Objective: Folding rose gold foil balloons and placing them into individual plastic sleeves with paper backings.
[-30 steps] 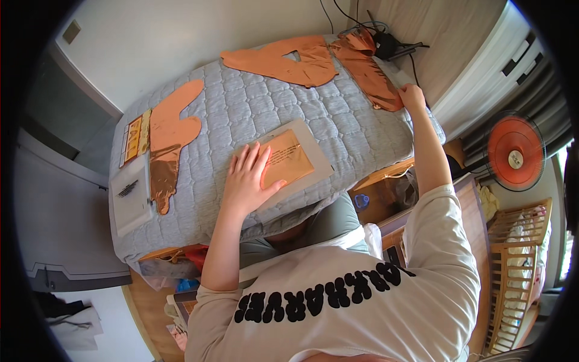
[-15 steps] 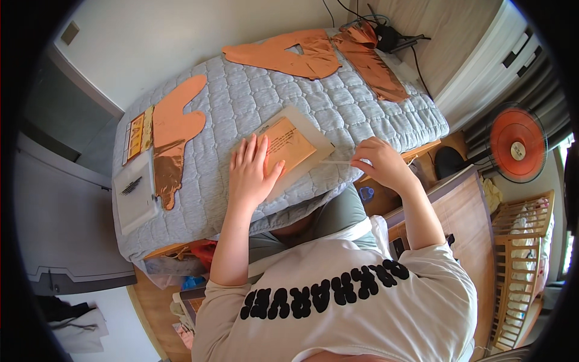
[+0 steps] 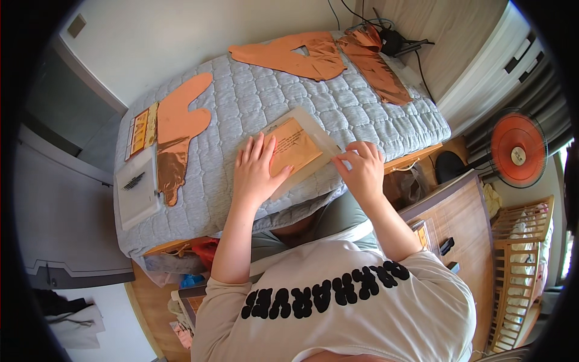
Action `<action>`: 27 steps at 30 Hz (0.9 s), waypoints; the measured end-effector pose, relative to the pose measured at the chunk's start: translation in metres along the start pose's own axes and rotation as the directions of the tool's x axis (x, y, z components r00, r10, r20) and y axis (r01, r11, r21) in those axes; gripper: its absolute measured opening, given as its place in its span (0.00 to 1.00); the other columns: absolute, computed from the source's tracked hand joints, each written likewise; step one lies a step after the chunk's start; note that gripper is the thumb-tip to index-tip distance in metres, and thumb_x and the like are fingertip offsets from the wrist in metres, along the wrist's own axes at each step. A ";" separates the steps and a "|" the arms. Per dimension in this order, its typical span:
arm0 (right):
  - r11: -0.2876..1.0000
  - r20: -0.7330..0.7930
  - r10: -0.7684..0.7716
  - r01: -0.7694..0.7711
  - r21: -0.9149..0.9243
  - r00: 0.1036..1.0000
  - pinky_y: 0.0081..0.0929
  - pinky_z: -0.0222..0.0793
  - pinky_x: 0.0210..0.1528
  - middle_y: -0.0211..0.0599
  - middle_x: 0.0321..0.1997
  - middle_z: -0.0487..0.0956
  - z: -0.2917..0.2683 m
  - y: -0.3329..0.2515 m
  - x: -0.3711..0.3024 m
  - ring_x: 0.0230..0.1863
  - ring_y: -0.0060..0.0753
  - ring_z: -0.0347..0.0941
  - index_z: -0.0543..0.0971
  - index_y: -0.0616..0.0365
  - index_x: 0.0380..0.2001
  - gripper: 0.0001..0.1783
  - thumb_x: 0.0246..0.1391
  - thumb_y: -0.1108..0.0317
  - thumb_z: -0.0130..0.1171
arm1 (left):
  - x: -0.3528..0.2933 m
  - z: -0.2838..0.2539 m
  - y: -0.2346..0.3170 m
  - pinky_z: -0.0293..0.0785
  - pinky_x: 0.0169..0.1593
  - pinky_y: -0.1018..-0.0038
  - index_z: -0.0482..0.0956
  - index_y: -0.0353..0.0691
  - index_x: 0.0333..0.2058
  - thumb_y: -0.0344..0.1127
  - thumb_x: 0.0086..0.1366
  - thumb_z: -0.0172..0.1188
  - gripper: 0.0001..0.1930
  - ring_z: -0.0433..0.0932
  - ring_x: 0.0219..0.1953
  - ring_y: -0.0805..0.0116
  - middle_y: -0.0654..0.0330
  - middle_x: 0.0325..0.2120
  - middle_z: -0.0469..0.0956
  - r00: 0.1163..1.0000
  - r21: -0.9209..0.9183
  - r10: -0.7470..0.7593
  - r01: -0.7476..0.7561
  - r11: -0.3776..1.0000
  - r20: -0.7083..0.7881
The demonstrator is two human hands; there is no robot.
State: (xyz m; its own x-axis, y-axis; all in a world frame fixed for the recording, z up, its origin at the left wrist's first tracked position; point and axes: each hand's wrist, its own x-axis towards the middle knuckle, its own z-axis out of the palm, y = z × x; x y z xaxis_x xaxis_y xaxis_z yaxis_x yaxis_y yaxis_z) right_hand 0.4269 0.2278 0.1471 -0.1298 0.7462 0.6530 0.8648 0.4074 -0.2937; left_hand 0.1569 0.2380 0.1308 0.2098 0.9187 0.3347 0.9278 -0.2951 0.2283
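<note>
On the grey quilted mattress [image 3: 253, 90] lies a flat, clear plastic sleeve [image 3: 312, 125] with a folded rose-gold foil balloon pack [image 3: 298, 151] inside. My left hand [image 3: 256, 172] presses flat on the sleeve's left side, fingers spread and thumb out. At the sleeve's right corner, my right hand [image 3: 362, 166] has thumb and forefinger pinched together at its edge. What exactly lies between those fingertips is too small to see clearly.
Unfolded rose-gold foil balloons [image 3: 181, 114] lie at left, with another [image 3: 289, 54] and a further one [image 3: 380, 72] at the back. A white case [image 3: 139, 193] rests at left. A red fan [image 3: 517, 151] and wooden crib [image 3: 522, 259] stand right.
My right hand has moved left to the sleeve's corner; the thin pale strip stretching from the sleeve to its fingers no longer shows. My left hand remains on the sleeve.
</note>
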 end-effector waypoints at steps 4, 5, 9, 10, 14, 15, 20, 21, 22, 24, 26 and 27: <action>0.993 -0.019 0.117 -0.117 -0.017 0.993 0.41 0.63 0.54 0.27 0.43 0.80 0.014 -0.006 0.000 0.51 0.39 0.72 0.88 0.49 0.28 0.07 0.45 0.62 0.75 | 0.000 0.001 -0.001 0.52 0.73 0.50 0.64 0.49 0.70 0.61 0.63 0.62 0.41 0.57 0.73 0.45 0.49 0.71 0.61 1.000 -0.004 0.005 -0.005 1.000 0.000; 0.993 -0.018 0.115 -0.115 -0.013 0.993 0.41 0.63 0.54 0.27 0.43 0.80 0.016 -0.006 -0.002 0.51 0.39 0.72 0.88 0.49 0.28 0.07 0.45 0.62 0.75 | 0.000 0.002 -0.001 0.52 0.73 0.50 0.64 0.49 0.70 0.61 0.63 0.61 0.41 0.57 0.73 0.45 0.49 0.71 0.61 1.000 -0.011 0.004 -0.004 1.000 0.000; 0.997 0.023 0.072 -0.071 -0.017 0.997 0.46 0.57 0.63 0.34 0.58 0.77 0.016 -0.011 -0.021 0.61 0.47 0.68 0.88 0.48 0.40 0.12 0.52 0.60 0.70 | 0.000 0.002 0.000 0.51 0.73 0.49 0.64 0.49 0.70 0.61 0.64 0.61 0.41 0.56 0.73 0.45 0.49 0.71 0.61 1.000 0.003 -0.007 0.007 1.000 0.006; 0.999 0.040 0.025 -0.023 -0.044 0.999 0.48 0.55 0.67 0.38 0.65 0.74 0.014 -0.013 -0.025 0.65 0.50 0.66 0.87 0.48 0.45 0.16 0.54 0.59 0.68 | 0.000 0.003 -0.001 0.51 0.73 0.48 0.64 0.49 0.70 0.62 0.63 0.61 0.41 0.56 0.73 0.45 0.50 0.71 0.60 1.000 -0.001 -0.007 0.007 1.000 0.012; 0.991 0.264 0.027 0.008 -0.133 0.964 0.54 0.46 0.71 0.46 0.79 0.55 0.008 -0.019 -0.034 0.73 0.56 0.54 0.74 0.47 0.64 0.32 0.57 0.51 0.65 | 0.000 0.004 -0.002 0.51 0.72 0.46 0.63 0.48 0.70 0.62 0.63 0.60 0.41 0.56 0.73 0.44 0.50 0.71 0.60 1.000 0.004 0.004 -0.004 1.000 0.003; 0.991 0.266 0.025 0.010 -0.131 0.964 0.54 0.46 0.71 0.46 0.79 0.55 0.006 -0.021 -0.036 0.73 0.56 0.54 0.74 0.47 0.64 0.32 0.57 0.51 0.65 | 0.000 0.004 -0.002 0.51 0.72 0.46 0.63 0.48 0.70 0.62 0.63 0.60 0.41 0.56 0.73 0.44 0.50 0.71 0.60 1.000 0.005 0.001 -0.001 1.000 0.004; 0.995 0.260 0.013 0.014 -0.101 0.965 0.54 0.46 0.68 0.44 0.71 0.62 0.004 -0.039 -0.047 0.67 0.51 0.58 0.67 0.50 0.69 0.39 0.58 0.48 0.64 | 0.001 0.002 0.000 0.49 0.73 0.47 0.62 0.48 0.71 0.63 0.66 0.57 0.40 0.55 0.74 0.46 0.49 0.72 0.59 0.999 0.009 -0.012 0.012 1.000 0.039; 0.993 0.232 -0.023 0.049 -0.105 0.972 0.51 0.49 0.66 0.40 0.64 0.65 0.008 -0.040 -0.047 0.62 0.47 0.60 0.67 0.51 0.69 0.40 0.57 0.47 0.64 | 0.002 0.002 0.000 0.49 0.73 0.47 0.62 0.48 0.71 0.63 0.66 0.57 0.40 0.55 0.74 0.46 0.49 0.72 0.59 0.999 0.011 -0.011 0.010 1.000 0.038; 0.993 0.233 -0.024 0.050 -0.104 0.972 0.51 0.49 0.66 0.40 0.64 0.65 0.009 -0.043 -0.045 0.62 0.47 0.60 0.67 0.51 0.69 0.40 0.57 0.47 0.64 | 0.002 0.002 0.000 0.49 0.73 0.47 0.62 0.48 0.71 0.62 0.66 0.57 0.40 0.55 0.74 0.46 0.49 0.72 0.59 0.999 0.010 -0.013 0.013 1.000 0.043; 0.998 0.345 -0.019 0.036 -0.042 0.938 0.49 0.50 0.64 0.39 0.60 0.67 0.011 -0.048 -0.042 0.60 0.45 0.61 0.68 0.52 0.68 0.40 0.56 0.47 0.65 | 0.002 0.002 0.000 0.49 0.73 0.47 0.62 0.48 0.71 0.61 0.66 0.58 0.40 0.55 0.74 0.46 0.49 0.72 0.59 0.999 0.010 -0.016 0.015 1.000 0.047; 0.999 0.348 -0.032 0.044 -0.026 0.937 0.50 0.50 0.66 0.41 0.65 0.66 0.014 -0.055 -0.040 0.64 0.46 0.61 0.69 0.53 0.67 0.39 0.56 0.46 0.64 | 0.001 0.002 -0.001 0.49 0.73 0.47 0.63 0.48 0.71 0.60 0.67 0.58 0.39 0.55 0.74 0.46 0.49 0.72 0.59 0.999 0.022 -0.011 0.010 1.000 0.046; 0.994 0.337 -0.097 0.109 -0.019 0.936 0.51 0.49 0.68 0.42 0.68 0.65 0.014 -0.058 -0.039 0.68 0.46 0.59 0.69 0.53 0.66 0.39 0.56 0.45 0.64 | 0.001 0.002 -0.001 0.49 0.73 0.47 0.63 0.48 0.71 0.60 0.67 0.58 0.39 0.55 0.74 0.46 0.49 0.72 0.59 0.999 0.022 -0.011 0.010 1.000 0.045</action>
State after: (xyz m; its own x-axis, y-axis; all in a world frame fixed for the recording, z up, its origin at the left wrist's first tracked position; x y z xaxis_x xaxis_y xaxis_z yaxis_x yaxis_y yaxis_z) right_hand 0.3750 0.1828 0.1291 -0.3686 0.8370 0.4045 0.8545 0.4763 -0.2070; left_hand 0.1572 0.2394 0.1295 0.2134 0.9328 0.2904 0.9365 -0.2800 0.2113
